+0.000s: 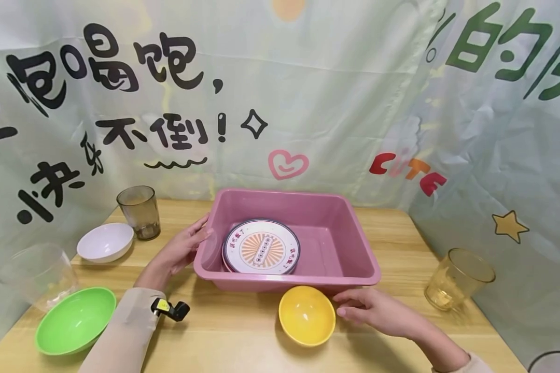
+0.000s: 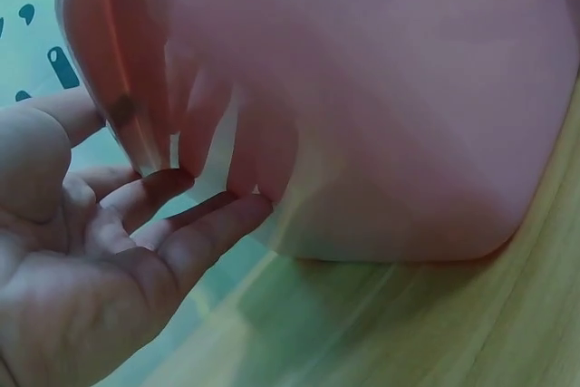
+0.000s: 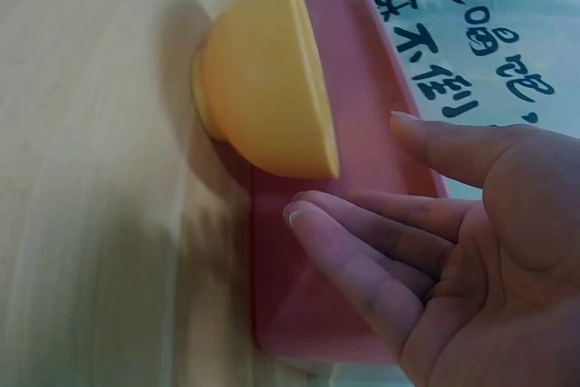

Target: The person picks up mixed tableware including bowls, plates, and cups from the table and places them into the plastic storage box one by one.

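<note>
A pink rectangular basin (image 1: 354, 243) stands on the table with round printed plates (image 1: 261, 247) stacked in its left part. My left hand (image 1: 185, 247) holds the basin's left side. In the left wrist view, that hand (image 2: 118, 233) has its thumb at the rim and its fingertips on the outer wall. A yellow bowl (image 1: 307, 316) sits upright in front of the basin. Just right of the bowl is my right hand (image 1: 378, 313), fingers loosely extended. The right wrist view shows a gap between the right fingertips and the bowl (image 3: 267, 79).
On the left are a grey-brown tumbler (image 1: 140, 212), a white bowl (image 1: 106, 242), a clear cup (image 1: 39, 277) and a green bowl (image 1: 77, 321). An amber glass (image 1: 458, 280) stands near the right edge. Printed cloth (image 1: 308, 103) hangs behind and beside the table (image 1: 233, 331).
</note>
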{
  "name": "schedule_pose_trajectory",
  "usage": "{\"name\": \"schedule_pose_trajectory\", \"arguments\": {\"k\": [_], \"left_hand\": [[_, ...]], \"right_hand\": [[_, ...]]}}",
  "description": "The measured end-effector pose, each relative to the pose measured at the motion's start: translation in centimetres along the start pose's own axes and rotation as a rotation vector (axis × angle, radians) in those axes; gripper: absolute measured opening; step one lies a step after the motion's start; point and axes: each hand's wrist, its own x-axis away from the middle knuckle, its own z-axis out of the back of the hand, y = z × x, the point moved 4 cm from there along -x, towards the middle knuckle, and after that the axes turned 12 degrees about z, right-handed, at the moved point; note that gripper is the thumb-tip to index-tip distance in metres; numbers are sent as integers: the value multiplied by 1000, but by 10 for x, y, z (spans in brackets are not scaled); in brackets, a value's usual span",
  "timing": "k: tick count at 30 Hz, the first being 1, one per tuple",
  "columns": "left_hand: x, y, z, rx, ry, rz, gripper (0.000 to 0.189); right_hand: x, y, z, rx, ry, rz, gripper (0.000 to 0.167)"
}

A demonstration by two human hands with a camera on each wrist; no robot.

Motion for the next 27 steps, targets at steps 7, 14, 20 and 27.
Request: {"name": "schedule_pose_trajectory", "arguments": {"k": [7, 14, 20, 27], "left_hand": [[-1, -1, -1, 19, 1, 17, 69], [1, 0, -1, 13, 16, 39, 70], [0, 0, 0, 17, 15, 44, 71], [1, -1, -1, 25, 7, 38, 70]], "right_hand": [[-6, 8, -10, -146, -11, -46, 35], [-17, 12, -16, -126, -38, -64, 30], [-22, 15, -22, -123, -31, -80, 29], [-25, 21, -27, -143, 20, -79, 28]]}}
